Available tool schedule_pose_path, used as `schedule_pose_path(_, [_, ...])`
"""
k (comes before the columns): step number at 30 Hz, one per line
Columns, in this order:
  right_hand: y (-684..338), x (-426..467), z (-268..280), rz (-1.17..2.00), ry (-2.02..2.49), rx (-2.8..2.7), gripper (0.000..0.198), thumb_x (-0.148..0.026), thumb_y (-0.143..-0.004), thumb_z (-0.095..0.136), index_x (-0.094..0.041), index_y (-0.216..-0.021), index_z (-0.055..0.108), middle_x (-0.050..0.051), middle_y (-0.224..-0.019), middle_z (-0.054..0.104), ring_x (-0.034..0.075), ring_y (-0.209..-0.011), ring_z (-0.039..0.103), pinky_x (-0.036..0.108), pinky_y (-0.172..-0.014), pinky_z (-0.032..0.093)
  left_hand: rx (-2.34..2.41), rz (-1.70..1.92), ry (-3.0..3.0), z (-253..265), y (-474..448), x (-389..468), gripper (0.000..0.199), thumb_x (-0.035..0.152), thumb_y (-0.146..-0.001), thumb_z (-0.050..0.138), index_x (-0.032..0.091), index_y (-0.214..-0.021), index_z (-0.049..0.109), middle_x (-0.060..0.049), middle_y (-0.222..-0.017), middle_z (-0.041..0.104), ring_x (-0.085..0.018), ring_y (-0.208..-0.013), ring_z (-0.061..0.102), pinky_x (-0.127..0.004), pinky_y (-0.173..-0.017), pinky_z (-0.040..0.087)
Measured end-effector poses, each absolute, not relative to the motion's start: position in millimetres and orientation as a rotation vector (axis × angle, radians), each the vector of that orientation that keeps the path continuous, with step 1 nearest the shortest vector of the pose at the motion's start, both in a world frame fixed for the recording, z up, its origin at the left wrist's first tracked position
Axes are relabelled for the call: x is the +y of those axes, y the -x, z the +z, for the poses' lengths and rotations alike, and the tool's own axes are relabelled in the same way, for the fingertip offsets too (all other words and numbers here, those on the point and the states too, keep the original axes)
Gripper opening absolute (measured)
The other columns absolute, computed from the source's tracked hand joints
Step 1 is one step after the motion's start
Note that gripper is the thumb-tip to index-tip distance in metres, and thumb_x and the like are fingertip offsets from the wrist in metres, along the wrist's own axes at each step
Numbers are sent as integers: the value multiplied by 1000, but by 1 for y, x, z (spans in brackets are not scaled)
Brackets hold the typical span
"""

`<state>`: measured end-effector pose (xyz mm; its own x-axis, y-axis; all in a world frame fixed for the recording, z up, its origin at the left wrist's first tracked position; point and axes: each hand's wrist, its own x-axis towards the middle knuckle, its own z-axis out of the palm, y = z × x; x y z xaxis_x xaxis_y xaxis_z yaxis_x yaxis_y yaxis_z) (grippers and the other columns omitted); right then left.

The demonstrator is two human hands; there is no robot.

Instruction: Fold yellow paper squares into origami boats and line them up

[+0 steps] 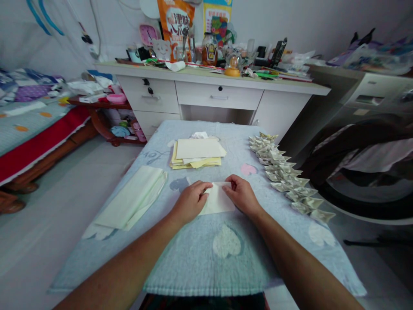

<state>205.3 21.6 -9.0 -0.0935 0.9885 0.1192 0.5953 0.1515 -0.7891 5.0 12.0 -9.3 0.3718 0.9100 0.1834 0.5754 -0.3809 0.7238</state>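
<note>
A small cream sheet of paper lies on the cloth-covered table between my hands. My left hand pinches its upper left edge between thumb and fingers. At the upper right corner, my right hand grips the same sheet, thumb on top and fingers curled behind. Beyond them sits a stack of cream and yellow paper. Larger folded white sheets rest to the left. Several folded paper boats stand in rows along the right side.
The table wears a light blue cloth with heart prints. Behind it is a white desk crowded with jars, bags and small items. A washing machine stands at the right, a bed at the left.
</note>
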Motion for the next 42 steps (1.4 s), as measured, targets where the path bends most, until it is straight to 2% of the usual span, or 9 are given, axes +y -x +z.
schedule_pose_path(4, [-199,18,-12,477,1453,-1980,13,-13,-79,57,-17,-90,63,1,-77,56,14,-70,50,26,-66,39,1280,735,-2339,-15,-5,12,29,12,-83,54,19,-108,65,-6,-104,61,-21,-101,55,-36,-93,44])
schedule_pose_path(7, [-197,14,-15,361,1372,-2119,18,-10,-81,56,-17,-95,65,4,-86,58,17,-82,53,28,-76,43,1334,693,-2439,-16,-5,12,28,15,-83,58,19,-109,65,-6,-103,60,-22,-100,52,-38,-92,44])
schedule_pose_path(11, [-195,9,-14,283,1344,-2264,21,-7,-81,57,-18,-95,68,6,-92,59,19,-89,53,29,-80,44,1352,661,-2491,-16,-4,11,29,17,-85,57,20,-113,64,-6,-103,59,-21,-98,51,-36,-91,45])
schedule_pose_path(17, [-194,6,-9,122,1284,-2442,15,-10,-84,58,-18,-88,70,7,-93,64,19,-87,52,30,-81,43,1371,642,-2521,-18,-5,11,29,18,-86,57,21,-114,64,-5,-103,58,-21,-98,50,-36,-90,45])
schedule_pose_path(26, [-201,0,-10,17,1174,-2537,19,-13,-89,55,-17,-100,70,8,-101,68,20,-91,52,31,-84,44,1373,588,-2542,-17,-5,10,32,17,-86,56,22,-117,62,-6,-104,57,-21,-98,49,-37,-91,44])
schedule_pose_path(42, [-202,0,-18,-62,1086,-2537,19,-17,-92,52,-18,-101,68,7,-108,67,21,-94,51,33,-84,45,1385,547,-2621,-17,-6,9,26,18,-87,53,22,-111,61,-5,-102,56,-20,-95,49,-36,-88,43])
